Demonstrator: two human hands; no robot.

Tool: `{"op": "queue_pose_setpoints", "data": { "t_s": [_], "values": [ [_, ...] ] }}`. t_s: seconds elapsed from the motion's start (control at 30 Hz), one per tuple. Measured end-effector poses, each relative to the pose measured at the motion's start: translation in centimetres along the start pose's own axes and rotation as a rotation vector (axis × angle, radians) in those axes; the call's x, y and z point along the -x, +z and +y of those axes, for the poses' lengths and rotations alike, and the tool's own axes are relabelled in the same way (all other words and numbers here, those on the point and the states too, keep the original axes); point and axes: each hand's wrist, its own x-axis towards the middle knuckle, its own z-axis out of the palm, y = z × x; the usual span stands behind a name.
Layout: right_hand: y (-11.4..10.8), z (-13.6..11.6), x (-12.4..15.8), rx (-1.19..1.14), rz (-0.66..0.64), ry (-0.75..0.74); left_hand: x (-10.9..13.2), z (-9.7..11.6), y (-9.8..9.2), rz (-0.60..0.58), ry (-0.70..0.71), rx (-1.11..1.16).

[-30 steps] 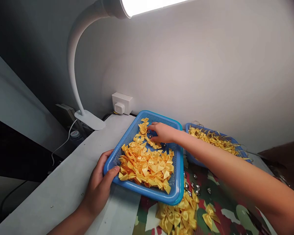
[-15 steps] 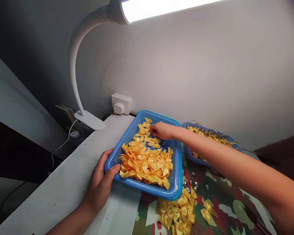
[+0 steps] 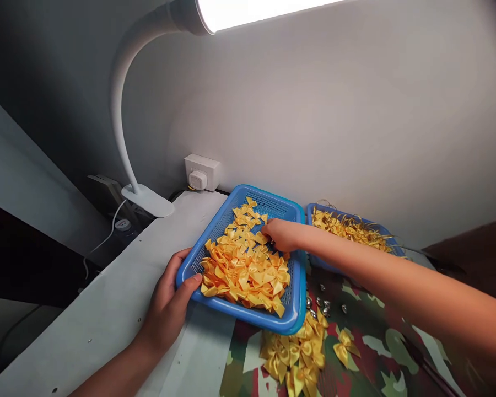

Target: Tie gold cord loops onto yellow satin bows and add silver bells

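Observation:
My left hand (image 3: 171, 295) grips the near left corner of a blue plastic basket (image 3: 248, 318), thumb over the rim. The basket is tilted and holds many yellow ribbon bows (image 3: 243, 270), heaped toward its near side. Inside it, my right hand (image 3: 283, 234) reaches over the right rim with curled fingers down among the bows; a small dark, shiny thing shows by the fingertips. What the fingers hold, if anything, is hidden. Below the basket lies a pile of larger yellow bows (image 3: 300, 353), with one loose bow (image 3: 346, 348) to its right.
Several small silver bells (image 3: 325, 306) lie on the camouflage-patterned cloth (image 3: 380, 347). Behind my right forearm stands a second blue basket (image 3: 391, 242) of bows with gold ties. A white lamp (image 3: 146, 201) and a wall socket (image 3: 202, 172) are at the back left. A dark, thin tool (image 3: 427, 366) lies at right.
My right hand has moved right and toward me inside the basket, from the far bows to the middle. My left hand keeps its hold on the corner. The view has shifted slightly.

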Motion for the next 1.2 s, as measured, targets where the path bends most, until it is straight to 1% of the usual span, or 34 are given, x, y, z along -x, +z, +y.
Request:
{"op": "queue_pose_setpoints", "data": {
  "t_s": [0.17, 0.33, 0.5, 0.63, 0.77, 0.9, 1.0, 1.1, 1.13, 1.2],
  "values": [
    [0.3, 0.6, 0.4, -0.037, 0.048, -0.025, -0.1, -0.3, 0.1, 0.046, -0.011, 0.019],
    [0.3, 0.2, 1.1, -0.064, 0.073, 0.027, -0.1, 0.1, 0.1, 0.074, -0.025, -0.024],
    [0.3, -0.2, 0.0, -0.127, 0.095, 0.111, 0.2, 0.9, 0.4, 0.106, -0.051, -0.064],
    [0.1, 0.7, -0.6, -0.170, 0.129, 0.174, 0.0, 0.2, 0.2, 0.094, -0.013, -0.031],
    [0.2, 1.7, -1.1, -0.186, 0.143, 0.201, -0.5, -0.6, -0.2, 0.091, 0.042, -0.045],
    [0.3, 1.9, -1.8, -0.209, 0.178, 0.215, -0.2, 0.0, 0.3, 0.072, 0.046, -0.063],
    [0.0, 1.9, -1.9, -0.233, 0.200, 0.200, 0.2, 0.5, 0.4, 0.099, 0.043, -0.087],
    [-0.9, 2.0, -0.6, -0.251, 0.240, 0.165, 0.0, 0.5, -0.4, 0.112, 0.061, -0.187],
    [-1.2, 2.1, 0.3, -0.256, 0.262, 0.146, -0.2, 0.5, -0.7, 0.107, 0.084, -0.237],
    [-1.6, 2.2, 2.8, -0.262, 0.326, 0.095, -0.7, 0.3, -0.9, 0.052, 0.149, -0.337]
  ]
}}
